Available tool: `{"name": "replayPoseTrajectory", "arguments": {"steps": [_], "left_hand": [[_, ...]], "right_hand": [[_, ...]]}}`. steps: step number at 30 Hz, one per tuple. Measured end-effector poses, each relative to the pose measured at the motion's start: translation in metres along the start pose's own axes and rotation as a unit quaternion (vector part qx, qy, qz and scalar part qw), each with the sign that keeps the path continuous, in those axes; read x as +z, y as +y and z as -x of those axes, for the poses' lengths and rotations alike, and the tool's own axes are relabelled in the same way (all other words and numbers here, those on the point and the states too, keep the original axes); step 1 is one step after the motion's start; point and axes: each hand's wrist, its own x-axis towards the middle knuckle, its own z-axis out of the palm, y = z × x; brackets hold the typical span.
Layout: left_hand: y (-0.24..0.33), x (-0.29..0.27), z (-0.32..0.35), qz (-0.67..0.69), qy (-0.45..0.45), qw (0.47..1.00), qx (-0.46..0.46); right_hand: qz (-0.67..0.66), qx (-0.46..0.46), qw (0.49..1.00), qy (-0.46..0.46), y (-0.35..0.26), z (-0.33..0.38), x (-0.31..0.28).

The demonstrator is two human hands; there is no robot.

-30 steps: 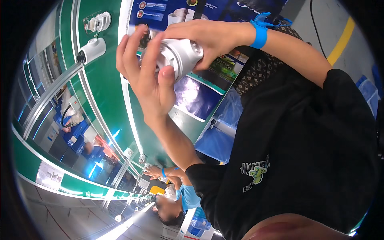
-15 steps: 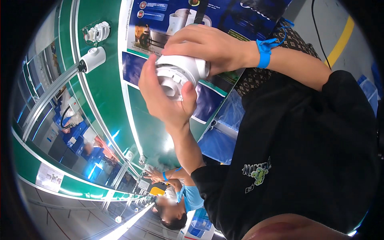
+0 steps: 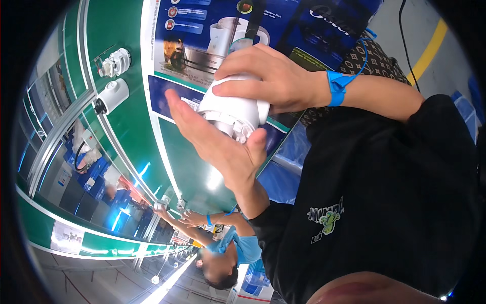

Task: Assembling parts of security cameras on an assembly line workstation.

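My right hand (image 3: 276, 81), wearing a blue wristband (image 3: 336, 87), is closed over a white round plastic housing (image 3: 235, 99) from above. The housing is tilted, with its open, ribbed end and inner parts (image 3: 238, 129) turned downward. Close against that lower end is my left hand (image 3: 223, 149), its fingers stretched out and the thumb apart. How firmly the left palm touches the housing cannot be seen. Under both hands lies a dark blue printed cardboard sheet (image 3: 288, 30) with pictures of a white jug.
A white cylindrical unit (image 3: 114, 96) and a white ribbed part (image 3: 116, 63) stand on the green bench (image 3: 139, 119) at left, beside a metal rail (image 3: 58, 134). A co-worker in a blue shirt (image 3: 243, 248) works farther along. Blue plastic-lined bins (image 3: 281, 180) are below the bench edge.
Both hands and the housing have shifted slightly down and right. My left fingers have straightened from a cupped hold, and the housing has turned its open end further downward.
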Motion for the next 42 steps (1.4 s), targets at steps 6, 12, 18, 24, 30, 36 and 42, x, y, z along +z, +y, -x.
{"name": "replayPoseTrajectory", "arguments": {"steps": [6,12,18,24,30,36,42], "left_hand": [[0.02,-0.01,-0.024,-0.031,-0.086,0.996,-0.003],[0.008,0.0,-0.044,0.473,-0.015,0.872,-0.123],[0.038,0.033,-0.022,0.417,0.113,0.894,-0.118],[0.049,0.024,-0.02,0.326,0.009,0.945,0.015],[0.05,0.034,-0.004,0.364,0.07,0.92,0.124],[0.07,0.029,0.008,0.319,0.101,0.933,0.131],[0.08,0.028,0.012,0.264,0.088,0.95,0.144]], "right_hand": [[-0.04,0.02,0.998,0.033,0.006,-0.002,0.001],[-0.535,0.271,0.795,-0.094,0.013,-0.009,-0.024],[-0.485,0.26,0.835,-0.012,-0.005,-0.001,-0.043],[-0.524,0.247,0.815,0.036,-0.02,0.012,-0.058],[-0.457,0.234,0.855,-0.076,-0.032,0.015,-0.088],[-0.337,-0.017,0.931,-0.14,-0.037,0.013,-0.11],[-0.225,-0.063,0.961,-0.145,-0.043,0.003,-0.127]]}}
